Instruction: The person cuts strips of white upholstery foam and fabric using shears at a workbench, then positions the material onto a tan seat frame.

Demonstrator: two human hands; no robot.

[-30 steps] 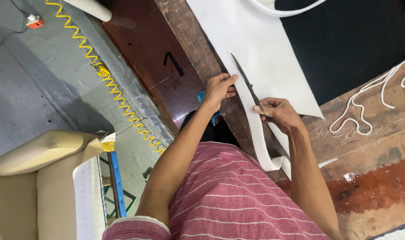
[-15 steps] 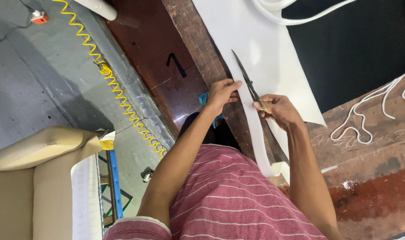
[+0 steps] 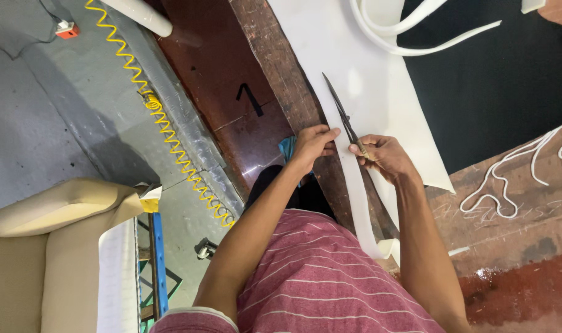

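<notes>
My right hand [image 3: 382, 155] grips the handles of long dark scissors [image 3: 341, 111], whose blades point away across a white sheet [image 3: 355, 55] lying on the worn wooden table [image 3: 281, 68]. My left hand [image 3: 311, 143] pinches the sheet's edge just left of the scissors. A narrow cut strip [image 3: 362, 209] of the same white material hangs down from between my hands toward my red striped shirt.
Black fabric [image 3: 496, 80] covers the table at the right, with curled white strips [image 3: 410, 31] on it. A white cord [image 3: 521, 172] lies on the table at the right. A yellow coiled hose [image 3: 164, 123] crosses the grey floor. A beige cushioned seat [image 3: 46, 246] stands at the lower left.
The scissors have advanced a little farther along the sheet, and both hands have followed them. The hanging strip is longer.
</notes>
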